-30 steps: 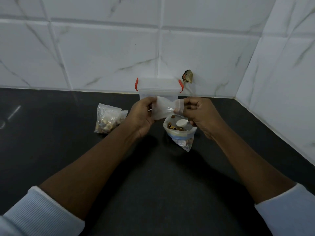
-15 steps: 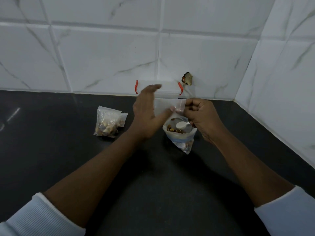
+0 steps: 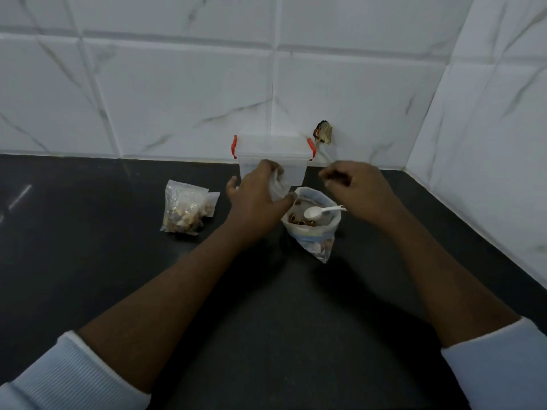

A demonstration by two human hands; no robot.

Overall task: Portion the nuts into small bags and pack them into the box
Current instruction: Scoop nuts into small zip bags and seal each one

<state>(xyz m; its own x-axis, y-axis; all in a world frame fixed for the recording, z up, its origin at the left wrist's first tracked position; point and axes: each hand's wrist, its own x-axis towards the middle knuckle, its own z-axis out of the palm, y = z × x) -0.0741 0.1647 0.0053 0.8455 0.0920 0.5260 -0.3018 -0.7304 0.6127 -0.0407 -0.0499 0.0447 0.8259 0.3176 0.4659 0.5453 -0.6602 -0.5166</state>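
**Left hand holds small bag by the box**

Head view: left hand (image 3: 254, 202) grips a clear small bag (image 3: 278, 186), fingers curled round it, in front of the lidded box (image 3: 272, 156) at the wall. Right hand (image 3: 355, 187) is over the open nut bag (image 3: 313, 235), fingers curled in, nothing seen in them. Spoon (image 3: 313, 213) lies inside. Filled bag (image 3: 183, 211) lies to the left on the counter (image 3: 266, 321).

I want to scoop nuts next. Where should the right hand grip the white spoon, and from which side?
Pinch the thin handle of the white spoon, coming from the right: it sticks out over the nut bag rim toward the right hand; its bowl lies inside.
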